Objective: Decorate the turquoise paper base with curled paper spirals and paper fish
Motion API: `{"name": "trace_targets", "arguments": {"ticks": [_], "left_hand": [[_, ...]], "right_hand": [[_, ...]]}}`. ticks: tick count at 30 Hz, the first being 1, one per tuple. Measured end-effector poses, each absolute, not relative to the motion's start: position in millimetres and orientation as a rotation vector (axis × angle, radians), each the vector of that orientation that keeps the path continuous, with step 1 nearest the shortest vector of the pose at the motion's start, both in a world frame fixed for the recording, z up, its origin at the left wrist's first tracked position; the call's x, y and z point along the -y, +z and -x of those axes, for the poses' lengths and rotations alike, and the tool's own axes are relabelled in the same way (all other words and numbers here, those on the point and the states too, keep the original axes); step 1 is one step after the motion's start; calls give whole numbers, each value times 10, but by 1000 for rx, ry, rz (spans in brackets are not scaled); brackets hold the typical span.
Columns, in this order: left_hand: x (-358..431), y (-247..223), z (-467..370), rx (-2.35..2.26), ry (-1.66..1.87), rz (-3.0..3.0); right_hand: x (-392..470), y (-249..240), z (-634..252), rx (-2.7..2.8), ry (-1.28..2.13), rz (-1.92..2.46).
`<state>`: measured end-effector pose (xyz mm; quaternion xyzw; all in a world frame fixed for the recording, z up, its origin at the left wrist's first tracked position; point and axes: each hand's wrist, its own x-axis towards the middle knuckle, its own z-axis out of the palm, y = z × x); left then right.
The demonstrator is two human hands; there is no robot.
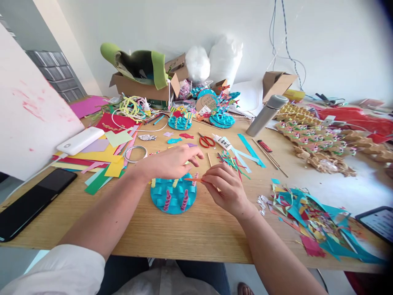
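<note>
Over a round blue woven-paper base (158,200) with pink and yellow twisted paper posts, both my hands are raised. My right hand (225,186) pinches a thin orange paper piece (193,179), its pointed end directed left above the base. My left hand (172,159) hovers palm down over the back of the base, fingers stretched forward and slightly bent, with nothing visibly gripped. A purple paper piece (192,145) shows at its knuckles; whether they touch cannot be told. Behind lie a blue paper fish (175,141) and a red paper fish (186,136).
Red scissors (206,141), a white glue tube (222,141) and thin paper strips (231,162) lie beyond my right hand. Paper scraps (313,217) pile up at right. A grey flask (267,116) stands behind. A tape roll (135,154), coloured paper and a phone (37,200) lie left.
</note>
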<state>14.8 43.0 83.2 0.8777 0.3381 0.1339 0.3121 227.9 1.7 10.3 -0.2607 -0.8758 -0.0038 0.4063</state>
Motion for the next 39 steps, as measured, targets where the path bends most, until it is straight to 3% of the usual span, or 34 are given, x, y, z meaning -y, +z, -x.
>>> {"name": "trace_targets", "arguments": {"ticks": [15,25,39], "left_hand": [[-428,758,-202,-885,247,-2387],[-468,666,-216,-887,291,-2310],[-471,678,-231,-945,254,-2325]], "right_hand": [[19,71,-2255,2239,-151,604],[-60,8,-2178,2045,213,738],[-92,-49,-2176,1975,372,876]]}}
